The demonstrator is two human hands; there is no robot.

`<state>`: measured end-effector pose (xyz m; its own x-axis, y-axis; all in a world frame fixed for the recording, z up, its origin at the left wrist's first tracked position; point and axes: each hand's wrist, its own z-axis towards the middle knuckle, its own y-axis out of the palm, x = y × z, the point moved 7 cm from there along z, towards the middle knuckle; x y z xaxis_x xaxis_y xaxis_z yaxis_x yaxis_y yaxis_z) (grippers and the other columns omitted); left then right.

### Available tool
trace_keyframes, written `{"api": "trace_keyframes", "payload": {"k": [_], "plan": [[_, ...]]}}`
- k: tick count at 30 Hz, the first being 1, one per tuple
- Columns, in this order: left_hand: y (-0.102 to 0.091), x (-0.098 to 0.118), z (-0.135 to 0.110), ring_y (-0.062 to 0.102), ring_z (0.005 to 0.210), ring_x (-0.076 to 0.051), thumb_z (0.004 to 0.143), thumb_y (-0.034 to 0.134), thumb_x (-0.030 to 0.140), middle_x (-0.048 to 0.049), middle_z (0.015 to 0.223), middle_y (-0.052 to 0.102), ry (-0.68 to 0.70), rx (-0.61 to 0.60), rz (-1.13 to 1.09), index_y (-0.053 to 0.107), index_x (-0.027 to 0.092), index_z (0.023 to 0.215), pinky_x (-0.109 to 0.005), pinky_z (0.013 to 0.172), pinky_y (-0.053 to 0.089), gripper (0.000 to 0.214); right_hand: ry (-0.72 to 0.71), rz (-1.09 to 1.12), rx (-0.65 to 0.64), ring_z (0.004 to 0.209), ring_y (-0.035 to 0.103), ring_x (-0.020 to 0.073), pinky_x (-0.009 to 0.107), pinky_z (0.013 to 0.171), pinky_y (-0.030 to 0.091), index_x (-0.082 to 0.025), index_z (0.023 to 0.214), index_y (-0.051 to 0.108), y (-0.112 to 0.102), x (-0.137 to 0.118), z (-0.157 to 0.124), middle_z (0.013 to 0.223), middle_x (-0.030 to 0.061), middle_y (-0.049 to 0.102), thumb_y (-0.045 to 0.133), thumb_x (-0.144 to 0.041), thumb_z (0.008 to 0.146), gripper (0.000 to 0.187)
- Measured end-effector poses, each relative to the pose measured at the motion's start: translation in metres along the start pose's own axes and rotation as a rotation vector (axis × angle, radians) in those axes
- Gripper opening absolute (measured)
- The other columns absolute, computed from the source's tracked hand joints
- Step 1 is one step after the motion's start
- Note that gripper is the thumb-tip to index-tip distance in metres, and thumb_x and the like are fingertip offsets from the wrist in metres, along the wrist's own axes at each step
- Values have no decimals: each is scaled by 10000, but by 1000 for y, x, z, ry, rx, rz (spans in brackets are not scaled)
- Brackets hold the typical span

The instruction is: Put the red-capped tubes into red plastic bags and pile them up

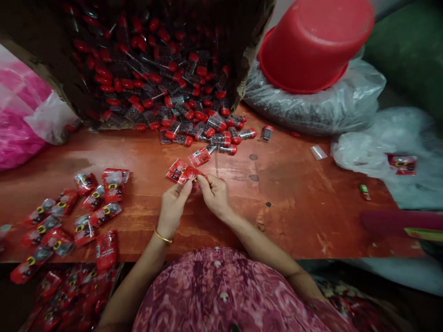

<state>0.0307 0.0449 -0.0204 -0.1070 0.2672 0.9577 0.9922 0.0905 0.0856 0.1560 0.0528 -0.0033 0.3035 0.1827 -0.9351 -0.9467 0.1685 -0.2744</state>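
1. The left hand [173, 205] and right hand [216, 196] each pinch a small, flat red printed packet [189, 174] between thumb and fingers, low over the table; the fingertips behind it are hidden.
2. Just beyond lie more flat red packets [200, 157], partly covered by the held one; their pale print is too small to read.
3. Past these, clear plastic bottles with red caps [221, 139] and dark contents spill from a brown cardboard box [38, 55], whose shadowed inside is hard to make out and whose top is cut off.
4. To the left, filled red pouches [84, 229] bear yellow ovals and illegible lettering.
5. Below the table edge, more red pouches [74, 299] are heaped, cut off by the frame.
6. At far right, an upturned red plastic tub [311, 50] sits on a clear plastic sack [311, 113] of dark contents.
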Motion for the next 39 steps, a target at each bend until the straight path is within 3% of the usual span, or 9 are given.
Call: {"api": "trace_keyframes", "payload": {"k": [6,11,14,18,20,23,27,33,39], "plan": [[2,-12,-13,611,613,-105,472,814,395,2,691,690,-215,108,-353,657,151,686,-233,621,493,360,-90,-149,-63,518,444,108,227,516,339,-191,629,483,11,-7,-17,559,-16,481,323,-363,936,386],[-12,-7,-5,594,561,-95,444,824,405,11,615,667,-209,153,-332,640,139,668,-207,577,463,395,-186,-620,-93,815,524,226,339,715,404,-114,1039,576,6,-1,-25,910,125,625,396,-431,906,388],[-17,-3,-1,590,558,-92,440,828,396,5,618,670,-203,175,-299,644,130,686,-199,572,451,407,-238,-813,-134,842,498,234,355,744,382,-148,976,617,-8,14,-36,926,115,625,452,-313,895,247],[-11,-7,1,592,559,-93,447,819,433,0,621,673,-236,139,-294,643,128,683,-202,574,451,424,-347,-787,-150,789,495,187,318,729,371,-178,918,627,-34,22,-53,896,73,627,434,-171,891,195],[-7,-12,2,597,563,-93,449,815,444,-2,628,677,-251,120,-295,642,130,680,-196,567,447,427,-328,-779,-60,835,505,205,328,742,384,-152,968,609,-48,21,-56,937,100,617,495,-293,877,203],[-5,-17,5,606,574,-91,475,805,445,-3,652,686,-263,107,-297,648,139,706,-192,564,445,415,-217,-876,35,952,499,274,379,778,395,-100,1107,552,-56,22,-51,1063,175,582,560,-514,792,521],[-6,-18,7,605,574,-88,507,788,454,2,663,687,-282,89,-297,645,152,725,-203,580,455,399,-80,-1010,-33,889,520,289,403,741,402,-90,1147,544,-47,35,-41,1057,194,603,501,-404,842,439],[-1,-23,7,602,570,-95,477,799,452,-4,652,678,-344,65,-318,636,150,708,-206,564,442,413,-71,-599,-17,729,583,219,346,675,465,-116,1044,579,-64,33,-40,845,126,651,366,-246,866,307],[13,-21,3,597,579,-101,473,796,467,-11,640,671,-344,17,-268,628,141,646,-212,573,437,405,71,-165,-187,608,583,136,239,560,464,-169,923,611,-61,7,-49,741,22,652,384,-232,859,244]]}}
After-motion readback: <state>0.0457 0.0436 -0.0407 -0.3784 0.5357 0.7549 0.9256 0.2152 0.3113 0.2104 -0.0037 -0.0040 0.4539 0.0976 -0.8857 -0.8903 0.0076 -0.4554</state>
